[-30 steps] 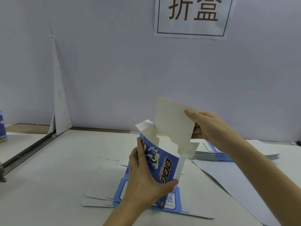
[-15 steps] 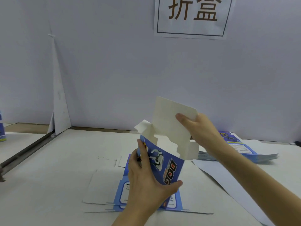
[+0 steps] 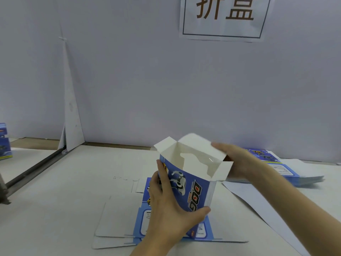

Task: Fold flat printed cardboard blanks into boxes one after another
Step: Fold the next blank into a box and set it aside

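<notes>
A blue printed box (image 3: 191, 187) with a robot dog picture stands half-formed in mid-air over the table, its top open and white inside. My left hand (image 3: 171, 207) grips its near lower side, thumb across the front panel. My right hand (image 3: 234, 161) holds the far right side, fingers over the large white top flap (image 3: 195, 145), which is bent back and blurred. Small side flaps stick out at left and right. Flat blanks (image 3: 118, 226) lie beneath the box.
A stack of flat blue blanks (image 3: 280, 167) lies at the right on a white sheet (image 3: 258, 206). A finished box (image 3: 4, 143) stands at the far left edge. A metal rail (image 3: 33, 172) runs along the left. A white wall with a sign stands behind.
The large top flap has swung from upright to bent backward under my right hand. The box has opened wider at the top and moved slightly right. My left hand keeps its grip.
</notes>
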`<state>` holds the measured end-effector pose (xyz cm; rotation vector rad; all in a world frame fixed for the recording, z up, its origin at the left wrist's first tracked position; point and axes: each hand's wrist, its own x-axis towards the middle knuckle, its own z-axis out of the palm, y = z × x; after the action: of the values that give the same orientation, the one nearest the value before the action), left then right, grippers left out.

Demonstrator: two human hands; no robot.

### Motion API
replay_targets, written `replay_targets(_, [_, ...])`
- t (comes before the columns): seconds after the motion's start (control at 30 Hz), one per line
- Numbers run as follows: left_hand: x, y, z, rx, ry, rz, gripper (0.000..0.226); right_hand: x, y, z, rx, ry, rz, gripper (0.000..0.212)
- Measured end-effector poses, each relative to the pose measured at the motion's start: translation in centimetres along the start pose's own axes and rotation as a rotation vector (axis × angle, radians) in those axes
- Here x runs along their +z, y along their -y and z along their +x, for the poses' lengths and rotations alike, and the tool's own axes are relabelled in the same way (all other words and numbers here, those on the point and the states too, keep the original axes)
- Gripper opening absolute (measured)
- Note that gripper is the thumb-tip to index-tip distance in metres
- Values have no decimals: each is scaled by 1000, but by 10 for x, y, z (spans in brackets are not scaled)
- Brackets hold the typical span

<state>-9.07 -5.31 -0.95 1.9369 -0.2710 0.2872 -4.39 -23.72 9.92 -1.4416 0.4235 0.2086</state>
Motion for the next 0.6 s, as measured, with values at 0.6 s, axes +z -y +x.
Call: replay_targets(0.6, [3, 1, -2, 12, -34, 28, 134, 1, -36, 5, 98, 108, -29, 20])
